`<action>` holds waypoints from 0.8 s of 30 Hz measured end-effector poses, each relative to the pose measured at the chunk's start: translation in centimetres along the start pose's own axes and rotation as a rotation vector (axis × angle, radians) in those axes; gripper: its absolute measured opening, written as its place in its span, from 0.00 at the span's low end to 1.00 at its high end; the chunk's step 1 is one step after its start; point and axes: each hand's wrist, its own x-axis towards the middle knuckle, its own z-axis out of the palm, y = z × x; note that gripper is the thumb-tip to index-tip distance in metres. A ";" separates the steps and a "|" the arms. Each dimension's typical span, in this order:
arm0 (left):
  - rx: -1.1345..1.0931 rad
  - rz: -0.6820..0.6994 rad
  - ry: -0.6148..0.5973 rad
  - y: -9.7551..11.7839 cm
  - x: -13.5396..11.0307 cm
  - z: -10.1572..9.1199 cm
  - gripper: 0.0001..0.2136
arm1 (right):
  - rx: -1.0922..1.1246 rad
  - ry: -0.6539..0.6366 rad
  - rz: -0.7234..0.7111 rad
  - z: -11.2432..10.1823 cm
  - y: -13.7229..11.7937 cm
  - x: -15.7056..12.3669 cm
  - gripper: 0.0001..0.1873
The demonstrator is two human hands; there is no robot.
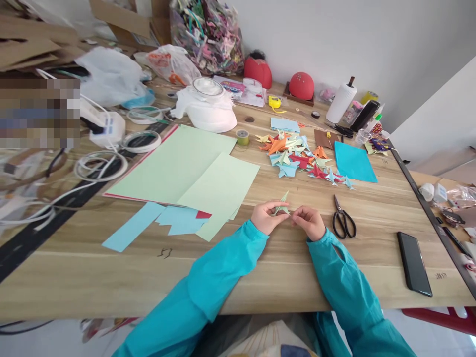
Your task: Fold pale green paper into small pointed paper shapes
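Note:
A pale green folded paper crane [283, 204] is pinched between the thumb and fingers of my left hand [265, 217], one point of it sticking up. My right hand [309, 222] is closed in a pinch at the crane's right end, where the fingertips hide the paper. Just right of that hand lie black-handled scissors [342, 220], blades pointing away. Beyond both hands is a pile of folded paper cranes [297, 157] in orange, red, green, yellow and blue.
Large green paper sheets [182, 163] and blue paper strips [132, 227] lie left. A turquoise sheet [356, 162] is right of the pile. A black phone [414, 263] rests near the front right. White cables [100, 166], a tape measure [274, 102] and red pincushions [301, 86] stand farther off.

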 end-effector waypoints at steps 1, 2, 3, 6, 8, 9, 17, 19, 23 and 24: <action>0.008 0.011 0.005 -0.1 0.0 0.0 0.16 | 0.007 0.015 0.003 -0.1 0.1 0.1 0.15; 0.009 0.025 0.005 -0.2 0.0 0.0 0.17 | 0.014 0.035 0.004 -0.1 0.2 0.2 0.15; 0.003 0.038 -0.003 -0.3 0.0 0.0 0.18 | 0.021 0.059 0.001 -0.2 0.3 0.3 0.15; -0.098 0.093 -0.046 -1.0 -0.1 0.2 0.22 | 0.018 0.146 -0.037 -0.1 0.5 0.3 0.15; -0.167 0.131 -0.072 -1.6 -0.1 0.4 0.25 | -0.039 0.216 -0.092 0.2 0.5 0.2 0.14; -0.187 0.133 -0.102 -1.9 -0.1 0.4 0.27 | -0.094 0.260 -0.131 0.4 0.5 0.0 0.13; -0.211 0.135 -0.221 -3.0 -0.6 1.7 0.39 | -0.553 0.415 -0.347 2.3 1.4 -0.8 0.08; -0.162 0.156 -0.216 -2.9 -1.0 2.2 0.40 | -0.575 0.463 -0.343 2.6 1.9 -0.6 0.08; -0.093 0.201 -0.201 -2.6 -1.3 2.8 0.40 | -0.580 0.523 -0.317 3.1 2.6 0.0 0.08; -0.065 0.212 -0.201 -2.5 -1.4 2.8 0.39 | -0.584 0.532 -0.315 3.2 2.6 0.1 0.08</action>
